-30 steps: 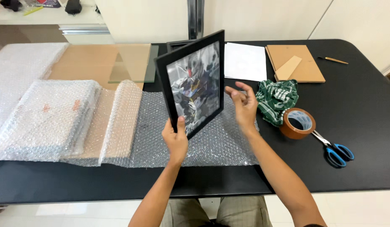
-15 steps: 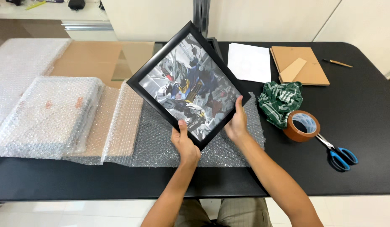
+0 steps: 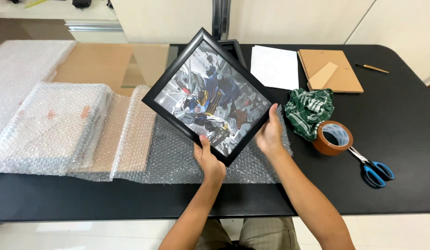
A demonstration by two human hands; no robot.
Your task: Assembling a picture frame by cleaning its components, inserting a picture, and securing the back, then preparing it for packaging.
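Two hands pinch the tilted picture frame [image 3: 209, 95]: left hand [image 3: 209, 161] at its bottom corner, right hand [image 3: 269, 134] on its right edge, above bubble wrap [image 3: 178, 157].

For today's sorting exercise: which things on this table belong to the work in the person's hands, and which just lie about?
In hand: picture frame, held by left hand and right hand; bubble wrap under it.

Lying about: tape roll, scissors, green cloth, white paper, pencil.

Frame: the black picture frame [image 3: 210, 95] now faces up, corner-on like a diamond, no longer upright and edge-on
Left hand [image 3: 209, 159]: grip shifts to the bottom corner
Right hand [image 3: 269, 134]: moves to the lower right edge
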